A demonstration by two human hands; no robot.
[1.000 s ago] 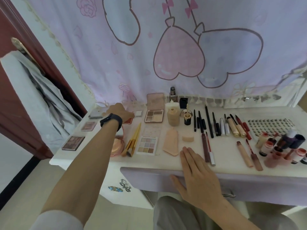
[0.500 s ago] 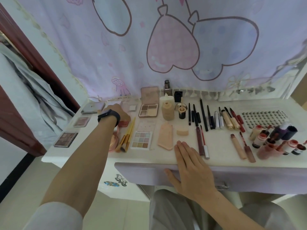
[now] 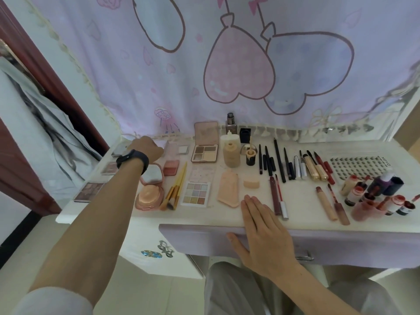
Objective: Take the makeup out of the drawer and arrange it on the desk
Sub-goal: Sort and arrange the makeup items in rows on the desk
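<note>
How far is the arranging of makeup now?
Mostly done: palettes, brushes, pencils and bottles lie in rows on the desk. In hand: the left hand reaches the back-left corner, fingers hidden; the right hand rests flat at the edge. Left: unclear, the drawer hides its inside.

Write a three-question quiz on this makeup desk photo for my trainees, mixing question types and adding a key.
1. True or false: the right hand rests flat on the front edge of the desk, fingers straight.
2. What lies directly left of the nine-pan pastel palette?
A. gold-handled brushes
B. a tray of lashes
C. a foundation bottle
3. Short answer: which wrist wears the black band?

Key: 1 true; 2 A; 3 the left wrist.
</note>
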